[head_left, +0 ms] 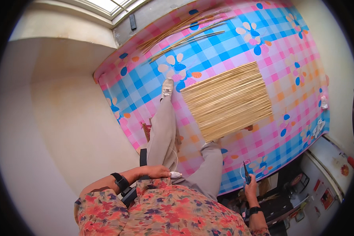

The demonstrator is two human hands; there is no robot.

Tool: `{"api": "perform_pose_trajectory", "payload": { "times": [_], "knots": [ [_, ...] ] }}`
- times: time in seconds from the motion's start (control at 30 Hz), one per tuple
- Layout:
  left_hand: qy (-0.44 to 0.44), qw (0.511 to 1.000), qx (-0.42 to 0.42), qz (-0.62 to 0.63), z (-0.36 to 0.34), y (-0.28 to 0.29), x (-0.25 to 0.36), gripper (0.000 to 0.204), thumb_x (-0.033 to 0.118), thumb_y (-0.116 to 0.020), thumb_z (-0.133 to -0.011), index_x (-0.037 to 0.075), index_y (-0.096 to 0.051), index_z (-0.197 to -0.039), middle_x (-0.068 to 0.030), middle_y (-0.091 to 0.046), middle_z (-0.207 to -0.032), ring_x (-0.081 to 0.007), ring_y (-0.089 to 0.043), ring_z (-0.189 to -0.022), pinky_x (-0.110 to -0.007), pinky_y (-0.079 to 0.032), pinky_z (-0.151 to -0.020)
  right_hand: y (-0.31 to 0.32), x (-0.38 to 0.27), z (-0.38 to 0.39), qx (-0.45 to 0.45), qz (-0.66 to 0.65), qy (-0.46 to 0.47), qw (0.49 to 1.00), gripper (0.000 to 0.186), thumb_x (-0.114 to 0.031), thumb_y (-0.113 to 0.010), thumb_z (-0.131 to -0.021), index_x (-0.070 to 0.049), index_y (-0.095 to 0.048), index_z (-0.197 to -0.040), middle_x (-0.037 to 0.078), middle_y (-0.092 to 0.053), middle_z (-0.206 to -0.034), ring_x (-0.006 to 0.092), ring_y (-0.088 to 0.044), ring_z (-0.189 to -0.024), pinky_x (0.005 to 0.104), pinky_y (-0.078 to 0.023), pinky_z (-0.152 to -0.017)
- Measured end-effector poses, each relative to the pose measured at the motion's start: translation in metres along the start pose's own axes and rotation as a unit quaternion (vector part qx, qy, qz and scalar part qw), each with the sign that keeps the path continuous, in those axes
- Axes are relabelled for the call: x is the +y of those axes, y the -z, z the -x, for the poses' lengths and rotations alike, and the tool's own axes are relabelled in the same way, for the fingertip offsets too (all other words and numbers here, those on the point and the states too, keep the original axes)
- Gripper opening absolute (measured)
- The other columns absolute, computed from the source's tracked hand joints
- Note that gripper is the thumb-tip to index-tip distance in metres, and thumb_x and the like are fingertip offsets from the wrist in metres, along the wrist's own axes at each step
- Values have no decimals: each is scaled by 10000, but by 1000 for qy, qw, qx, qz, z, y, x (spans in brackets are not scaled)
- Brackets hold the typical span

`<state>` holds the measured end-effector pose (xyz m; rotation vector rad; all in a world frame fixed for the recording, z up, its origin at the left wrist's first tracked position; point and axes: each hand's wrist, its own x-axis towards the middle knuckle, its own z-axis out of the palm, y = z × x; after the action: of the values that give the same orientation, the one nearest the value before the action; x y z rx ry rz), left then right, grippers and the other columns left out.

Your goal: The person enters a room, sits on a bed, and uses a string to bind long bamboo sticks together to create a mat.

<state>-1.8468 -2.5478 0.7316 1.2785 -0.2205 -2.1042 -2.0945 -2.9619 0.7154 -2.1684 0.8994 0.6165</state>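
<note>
My left hand point(156, 171) is at my waist, fingers closed on a white ball of cord point(176, 174), whose thin strand hangs over my trouser leg. My right hand point(249, 185) grips dark-handled scissors point(246, 170) at the lower right, a loop of white thread beside the blades. A rectangular mat of straight straw-coloured sticks point(226, 100) lies ahead of me, between and beyond my feet. Several loose sticks point(185, 39) lie near the top edge of the checked, flower-patterned sheet point(291, 59).
I am seated on the sheet, legs stretched forward. A window ledge with a dark remote point(132, 22) is at the top left, plain walls at both sides. Crumpled pale items point(318, 128) lie at the sheet's right edge; a dark cluttered surface point(287, 196) is at the lower right.
</note>
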Motion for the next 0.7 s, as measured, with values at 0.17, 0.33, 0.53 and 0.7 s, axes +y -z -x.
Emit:
{"api": "perform_pose_trajectory", "payload": {
  "times": [0.17,0.33,0.53,0.7],
  "knots": [
    [180,957,-88,210,42,89,39,343,319,-394,-927,4,-497,-835,-27,-518,-735,-113,-516,-689,-267,-443,-619,-38,-26,20,2,5,-136,991,403,66,-517,-680,-19,-479,-1072,213,-545,-960,379,-525,-942,359,-415,-824],
    [129,968,-34,213,62,157,13,270,273,-349,-944,26,-450,-904,-52,-548,-764,-150,-591,-562,-267,-499,-529,-71,-104,-4,-92,88,-1,992,434,99,-503,-623,-25,-478,-1038,196,-512,-966,397,-501,-918,396,-417,-791],
    [57,986,157,-29,8,220,33,196,198,-395,-928,23,-478,-950,-35,-543,-718,-104,-545,-637,-251,-468,-575,-137,-113,-31,-103,1,48,994,451,109,-498,-589,-29,-482,-1018,203,-492,-920,407,-493,-880,404,-424,-759],
    [-44,960,273,-33,-47,230,50,179,115,-440,-904,15,-483,-1045,-14,-541,-719,-93,-523,-660,-239,-444,-628,-172,-39,-33,-93,4,70,993,455,118,-480,-588,-23,-488,-1021,194,-503,-898,392,-496,-887,398,-421,-767]
  ]
}}
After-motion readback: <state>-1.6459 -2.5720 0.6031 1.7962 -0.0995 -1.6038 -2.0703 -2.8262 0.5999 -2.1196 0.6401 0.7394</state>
